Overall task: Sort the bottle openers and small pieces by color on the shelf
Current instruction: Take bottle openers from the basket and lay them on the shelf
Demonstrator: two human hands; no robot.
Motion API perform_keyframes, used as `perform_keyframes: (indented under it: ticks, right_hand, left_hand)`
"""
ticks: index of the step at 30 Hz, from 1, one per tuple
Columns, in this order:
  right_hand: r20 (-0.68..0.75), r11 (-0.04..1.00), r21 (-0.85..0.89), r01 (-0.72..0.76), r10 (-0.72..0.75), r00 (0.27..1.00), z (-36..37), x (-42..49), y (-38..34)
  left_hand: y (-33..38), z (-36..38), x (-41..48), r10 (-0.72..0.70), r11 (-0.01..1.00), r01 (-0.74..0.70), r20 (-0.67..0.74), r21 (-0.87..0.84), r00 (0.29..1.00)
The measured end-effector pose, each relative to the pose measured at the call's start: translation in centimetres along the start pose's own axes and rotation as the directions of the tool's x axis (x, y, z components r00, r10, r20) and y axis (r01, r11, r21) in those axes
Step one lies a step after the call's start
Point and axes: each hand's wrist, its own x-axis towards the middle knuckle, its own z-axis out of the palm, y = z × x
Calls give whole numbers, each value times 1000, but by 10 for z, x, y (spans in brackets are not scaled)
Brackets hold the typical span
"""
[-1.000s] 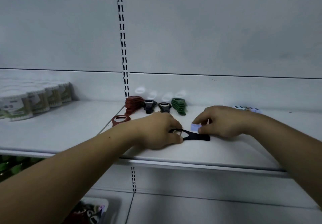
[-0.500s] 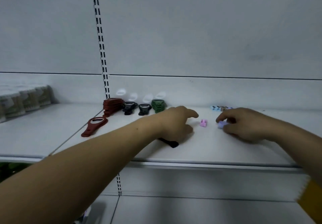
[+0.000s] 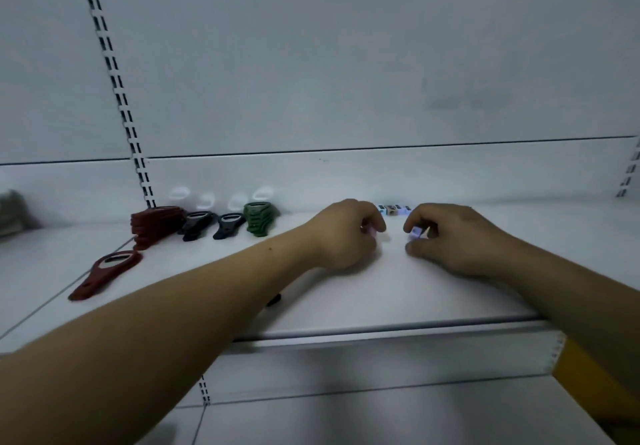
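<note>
Pinching pink piece (image 3: 371, 231), left hand (image 3: 344, 235), lilac (image 3: 414, 232), right hand (image 3: 457, 240)

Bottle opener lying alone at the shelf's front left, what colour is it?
The lone bottle opener is dark red; the head view shows it.

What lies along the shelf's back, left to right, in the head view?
Stack of dark red plastic bottle openers, black plastic opener, second black opener, stack of green openers, row of small coloured pieces.

Dim, cool, even light, soft shadows below the arms, slight motion blur, wide-angle bowing at edges
</note>
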Motion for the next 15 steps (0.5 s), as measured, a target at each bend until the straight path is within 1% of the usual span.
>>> perform_keyframes:
  ticks: [2, 4, 7, 12, 15]
  right_hand:
    - [9, 999, -32, -11, 11, 1000, 1, -1, 3]
    - [33, 999, -28, -40, 41, 999, 0, -4, 7]
    - [76, 999, -44, -30, 33, 997, -7, -11, 12]
    - [20, 1000, 25, 18, -19, 1000, -18, -23, 25]
    - [31, 999, 42, 25, -26, 999, -21, -26, 29]
  left_hand:
    - [6, 6, 2, 8, 999, -6, 25, -50, 1000]
    - [9, 11, 1, 21, 999, -19, 54, -36, 998]
    - [8, 15, -2, 17, 1000, -16, 51, -14, 999]
    - [7, 13, -4, -19, 1000, 20, 43, -23, 999]
    - [11, 15, -5, -28, 998, 31, 56, -58, 998]
